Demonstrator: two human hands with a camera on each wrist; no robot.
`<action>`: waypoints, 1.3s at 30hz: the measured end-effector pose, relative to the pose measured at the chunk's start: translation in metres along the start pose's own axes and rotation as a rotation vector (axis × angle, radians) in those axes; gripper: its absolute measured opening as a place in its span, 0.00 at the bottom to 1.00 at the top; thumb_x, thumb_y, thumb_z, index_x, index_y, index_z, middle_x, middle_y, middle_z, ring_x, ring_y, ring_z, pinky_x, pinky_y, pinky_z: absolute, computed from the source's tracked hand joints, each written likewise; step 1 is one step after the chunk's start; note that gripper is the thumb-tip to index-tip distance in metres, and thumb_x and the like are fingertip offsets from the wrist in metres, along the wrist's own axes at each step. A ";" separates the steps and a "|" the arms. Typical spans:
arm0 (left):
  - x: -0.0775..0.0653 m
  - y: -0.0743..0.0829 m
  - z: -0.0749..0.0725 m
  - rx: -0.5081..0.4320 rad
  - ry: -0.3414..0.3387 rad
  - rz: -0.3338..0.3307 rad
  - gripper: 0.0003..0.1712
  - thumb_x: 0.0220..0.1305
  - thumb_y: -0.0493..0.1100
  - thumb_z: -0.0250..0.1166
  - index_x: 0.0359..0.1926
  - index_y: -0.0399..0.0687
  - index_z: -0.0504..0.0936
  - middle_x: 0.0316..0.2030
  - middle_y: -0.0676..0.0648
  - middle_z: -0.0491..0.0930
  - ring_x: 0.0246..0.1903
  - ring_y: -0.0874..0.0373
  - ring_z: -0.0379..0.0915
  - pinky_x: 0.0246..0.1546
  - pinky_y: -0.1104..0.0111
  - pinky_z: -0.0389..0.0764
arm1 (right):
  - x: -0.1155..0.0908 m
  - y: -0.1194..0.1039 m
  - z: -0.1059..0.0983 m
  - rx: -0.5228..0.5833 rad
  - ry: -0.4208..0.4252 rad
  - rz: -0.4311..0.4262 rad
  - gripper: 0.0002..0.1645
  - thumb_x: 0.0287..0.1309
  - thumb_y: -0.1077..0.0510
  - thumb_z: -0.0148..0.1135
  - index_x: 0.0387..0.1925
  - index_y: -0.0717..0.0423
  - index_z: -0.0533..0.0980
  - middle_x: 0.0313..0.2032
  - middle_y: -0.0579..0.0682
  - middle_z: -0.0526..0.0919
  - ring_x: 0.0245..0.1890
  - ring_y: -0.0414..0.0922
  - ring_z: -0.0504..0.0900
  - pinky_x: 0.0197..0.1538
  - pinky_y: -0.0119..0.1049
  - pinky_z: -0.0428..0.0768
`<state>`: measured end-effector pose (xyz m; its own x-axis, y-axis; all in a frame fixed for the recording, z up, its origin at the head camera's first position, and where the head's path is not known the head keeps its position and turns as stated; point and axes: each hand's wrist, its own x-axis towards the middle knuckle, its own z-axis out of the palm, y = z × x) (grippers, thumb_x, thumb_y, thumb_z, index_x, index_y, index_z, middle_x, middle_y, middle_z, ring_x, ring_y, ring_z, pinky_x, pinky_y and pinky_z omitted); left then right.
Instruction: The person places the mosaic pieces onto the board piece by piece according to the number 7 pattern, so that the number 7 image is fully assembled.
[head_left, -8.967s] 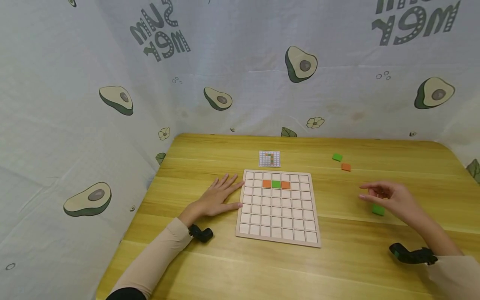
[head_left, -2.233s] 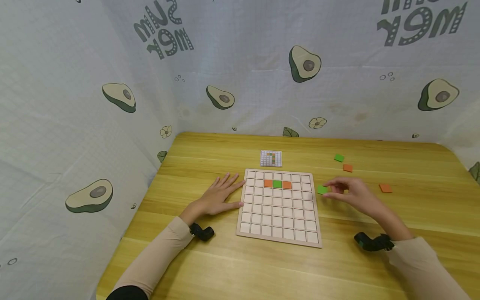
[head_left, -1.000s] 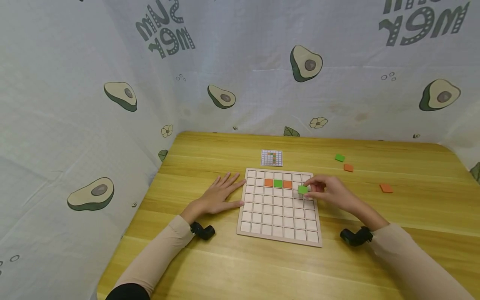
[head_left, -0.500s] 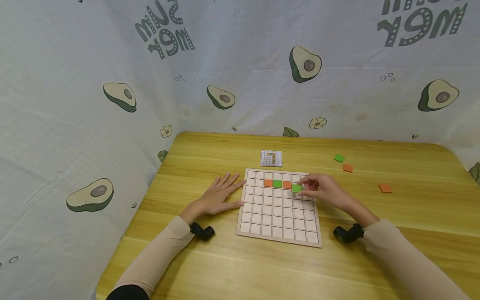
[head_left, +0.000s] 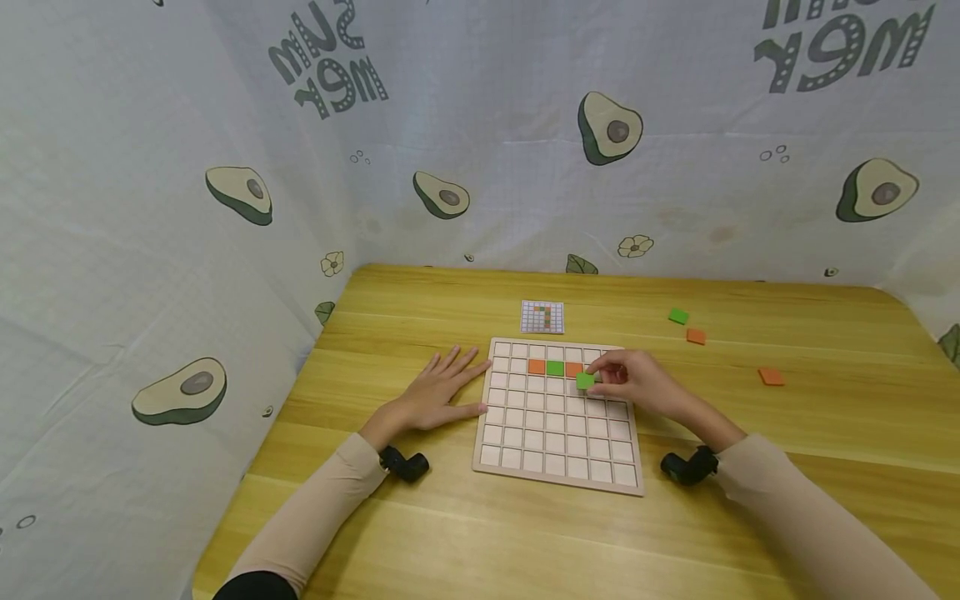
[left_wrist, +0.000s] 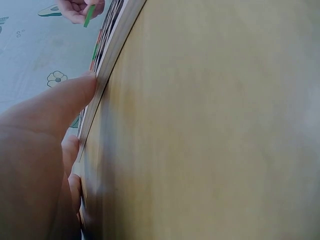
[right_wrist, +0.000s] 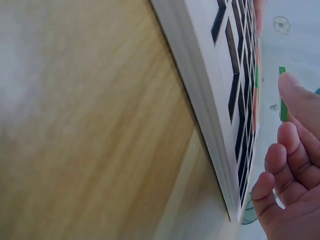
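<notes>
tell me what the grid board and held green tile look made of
Grid board: likely wood, pale and matte; faint lengthwise lines show along its edge. Green tile: smooth-looking painted wood or plastic, hard to tell; it looks thin, flat and evenly coloured in the right hand.

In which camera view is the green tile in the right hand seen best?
The head view: the green tile, pinched by the right hand above the board, shows its square face. The right wrist view gives its thin edge, partly covered; the left wrist, a small strip.

Left hand [head_left: 429,397] palm-down and splayed, right hand [head_left: 637,382] in a thumb-and-finger pinch
</notes>
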<state>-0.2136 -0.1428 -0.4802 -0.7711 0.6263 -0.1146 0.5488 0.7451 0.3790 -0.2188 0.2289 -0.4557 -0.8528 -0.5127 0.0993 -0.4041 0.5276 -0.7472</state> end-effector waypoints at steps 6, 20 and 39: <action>0.000 0.000 0.001 -0.002 0.005 0.004 0.45 0.70 0.72 0.48 0.80 0.64 0.46 0.79 0.48 0.37 0.77 0.47 0.25 0.73 0.49 0.30 | 0.002 0.000 0.001 0.001 -0.012 0.002 0.14 0.54 0.61 0.75 0.41 0.63 0.83 0.23 0.45 0.72 0.25 0.40 0.68 0.27 0.31 0.67; 0.000 -0.001 0.000 -0.004 0.001 0.009 0.45 0.71 0.71 0.48 0.80 0.64 0.46 0.79 0.48 0.37 0.77 0.46 0.25 0.73 0.49 0.29 | 0.007 0.005 0.006 -0.005 -0.027 -0.005 0.14 0.52 0.61 0.76 0.39 0.64 0.83 0.22 0.43 0.72 0.24 0.38 0.68 0.28 0.30 0.67; 0.001 -0.001 0.001 0.000 0.003 0.009 0.45 0.71 0.72 0.47 0.80 0.64 0.45 0.79 0.47 0.37 0.77 0.46 0.25 0.73 0.49 0.30 | 0.009 0.008 0.011 0.007 -0.033 -0.001 0.14 0.50 0.61 0.77 0.37 0.63 0.83 0.21 0.44 0.71 0.23 0.39 0.67 0.27 0.30 0.65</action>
<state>-0.2146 -0.1430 -0.4819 -0.7672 0.6322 -0.1082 0.5557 0.7394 0.3801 -0.2260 0.2206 -0.4682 -0.8409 -0.5355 0.0784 -0.4028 0.5225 -0.7515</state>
